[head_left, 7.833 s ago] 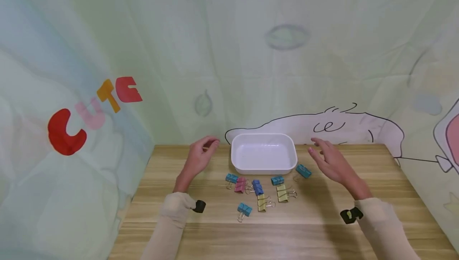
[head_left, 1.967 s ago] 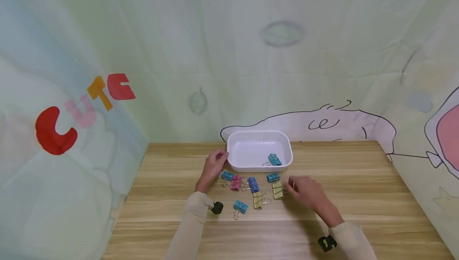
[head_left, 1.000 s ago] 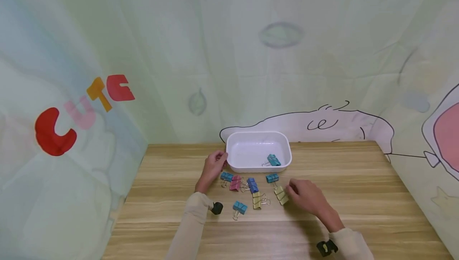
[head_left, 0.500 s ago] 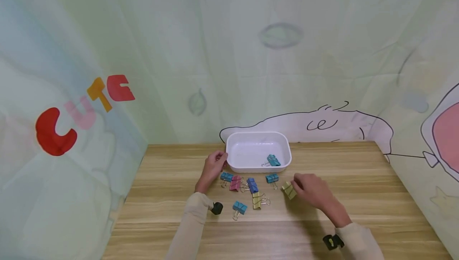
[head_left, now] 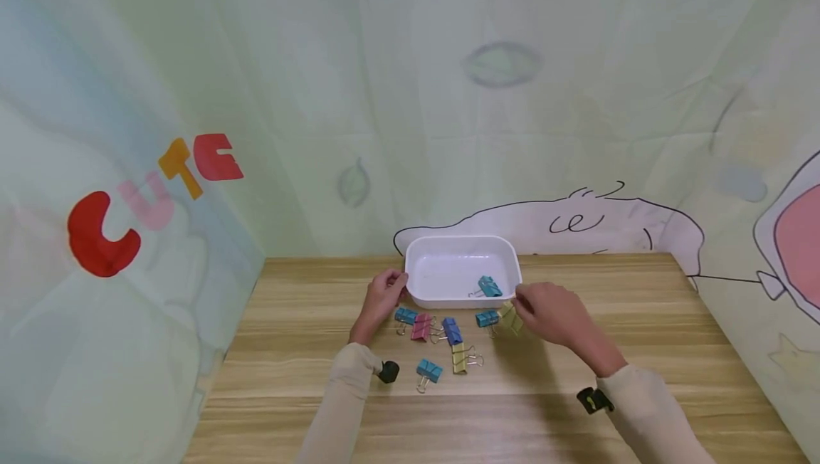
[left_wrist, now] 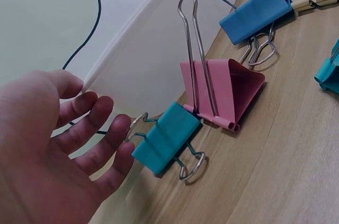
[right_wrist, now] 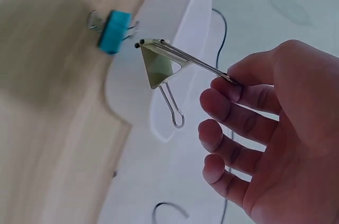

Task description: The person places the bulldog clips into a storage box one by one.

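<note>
The right hand (right_wrist: 265,128) pinches the yellow clip (right_wrist: 159,65) by one wire handle; it looks light, stiff, likely to swing. Left hand (left_wrist: 47,150) relaxed, fingers spread.

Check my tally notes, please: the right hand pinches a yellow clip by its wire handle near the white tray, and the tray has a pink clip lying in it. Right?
One slip: the clip in the white tray is teal, not pink, as the head view shows. The pink clip lies on the table in front of the tray. The rest holds: the right hand pinches the yellow clip by its wire handle beside the tray.
</note>
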{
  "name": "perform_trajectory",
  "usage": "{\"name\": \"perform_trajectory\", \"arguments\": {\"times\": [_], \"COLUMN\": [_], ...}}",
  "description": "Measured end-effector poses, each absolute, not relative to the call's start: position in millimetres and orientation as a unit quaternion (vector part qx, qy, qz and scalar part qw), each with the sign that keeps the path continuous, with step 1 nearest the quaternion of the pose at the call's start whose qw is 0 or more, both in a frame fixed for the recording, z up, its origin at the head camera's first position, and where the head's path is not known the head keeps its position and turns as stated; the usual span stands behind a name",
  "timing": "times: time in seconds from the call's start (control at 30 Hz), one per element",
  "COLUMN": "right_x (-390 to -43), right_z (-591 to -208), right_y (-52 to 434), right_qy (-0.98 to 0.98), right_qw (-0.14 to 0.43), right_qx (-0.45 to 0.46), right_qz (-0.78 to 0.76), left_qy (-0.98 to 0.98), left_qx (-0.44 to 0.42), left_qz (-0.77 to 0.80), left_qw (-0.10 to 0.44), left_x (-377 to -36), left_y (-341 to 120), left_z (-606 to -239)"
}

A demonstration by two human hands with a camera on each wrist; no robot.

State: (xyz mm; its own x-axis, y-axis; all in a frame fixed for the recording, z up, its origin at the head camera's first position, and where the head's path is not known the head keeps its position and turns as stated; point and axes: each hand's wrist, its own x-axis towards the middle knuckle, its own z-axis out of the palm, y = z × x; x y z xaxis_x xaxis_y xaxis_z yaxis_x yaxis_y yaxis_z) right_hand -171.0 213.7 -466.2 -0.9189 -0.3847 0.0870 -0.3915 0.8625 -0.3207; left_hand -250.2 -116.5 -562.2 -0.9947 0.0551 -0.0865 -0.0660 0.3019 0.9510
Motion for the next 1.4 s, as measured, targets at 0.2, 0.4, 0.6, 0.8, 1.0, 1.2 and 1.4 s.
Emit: {"name": "perform_trajectory", "arguments": {"times": [0.2,0.4,0.6,0.8,1.0,1.2,1.4], "right_x": [-190.2,-210.6,-223.8,-232.0,-238.4,-242.2,-245.8], "right_z": [-452.1,-443.4,-437.6,-432.2,-426.1,-423.0,-421.5], "right_y": [192.9,174.9,159.3,146.7,138.1,132.9,127.7], "right_qy": [-0.957,-0.949,-0.949,-0.952,-0.955,-0.957,-0.961], "right_qw": [0.022,0.028,0.006,0.002,-0.001,-0.017,-0.021], "right_qx": [0.248,0.273,0.26,0.255,0.253,0.24,0.232], "right_qz": [0.15,0.154,0.176,0.168,0.157,0.162,0.151], "left_qy": [0.803,0.802,0.802,0.803,0.805,0.805,0.807], "left_qx": [-0.004,-0.001,0.008,0.013,0.013,0.011,0.009], "left_qz": [0.594,0.595,0.596,0.594,0.593,0.591,0.588], "left_qw": [0.048,0.052,0.046,0.038,0.037,0.043,0.04], "left_x": [-249.4,-249.3,-249.4,-248.1,-247.1,-247.9,-247.9], "left_y": [-116.7,-116.6,-115.8,-114.6,-115.0,-114.9,-115.6], "left_z": [-559.8,-559.0,-562.3,-562.4,-562.2,-562.6,-562.3]}}
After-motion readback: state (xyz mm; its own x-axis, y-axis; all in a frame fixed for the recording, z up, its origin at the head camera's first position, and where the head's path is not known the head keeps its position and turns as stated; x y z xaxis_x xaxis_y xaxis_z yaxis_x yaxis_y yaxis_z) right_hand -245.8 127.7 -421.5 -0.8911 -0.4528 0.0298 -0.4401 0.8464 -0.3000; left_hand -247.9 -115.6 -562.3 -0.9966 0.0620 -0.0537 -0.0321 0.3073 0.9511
